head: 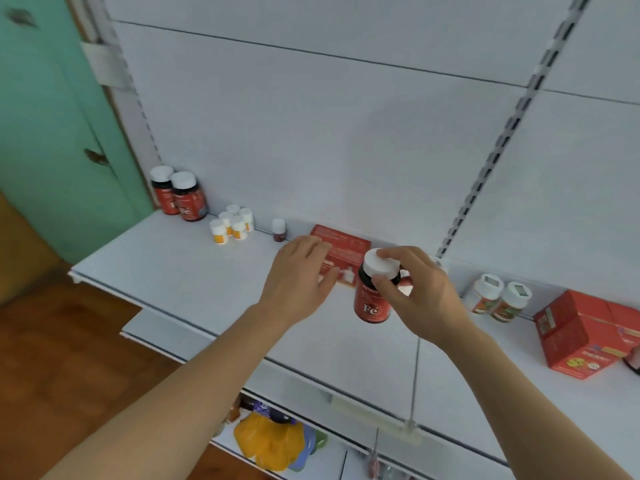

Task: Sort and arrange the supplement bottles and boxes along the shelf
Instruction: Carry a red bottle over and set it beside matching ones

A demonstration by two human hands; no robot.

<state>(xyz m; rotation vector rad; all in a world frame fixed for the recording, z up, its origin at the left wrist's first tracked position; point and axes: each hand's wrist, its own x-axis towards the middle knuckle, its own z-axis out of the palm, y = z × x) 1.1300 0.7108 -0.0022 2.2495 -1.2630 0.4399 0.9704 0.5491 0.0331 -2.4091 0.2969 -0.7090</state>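
My right hand [417, 292] pinches the white cap of a dark bottle with a red "Fe" label [372, 299] and holds it just above the white shelf [194, 271]. My left hand [299, 275] hovers beside it with relaxed fingers over a flat red box [346, 245] lying at the shelf's back. Two matching Fe bottles [180, 195] stand at the far left. Several small white-capped bottles with orange labels [232, 223] cluster beside them. A tiny dark vial [278, 230] stands alone.
Two white bottles with colourful labels [497, 299] stand to the right. Red cartons [585, 334] sit further right. A lower shelf holds yellow and blue packets [277, 441]. A green wall [52, 133] and a wooden floor [69, 358] lie to the left.
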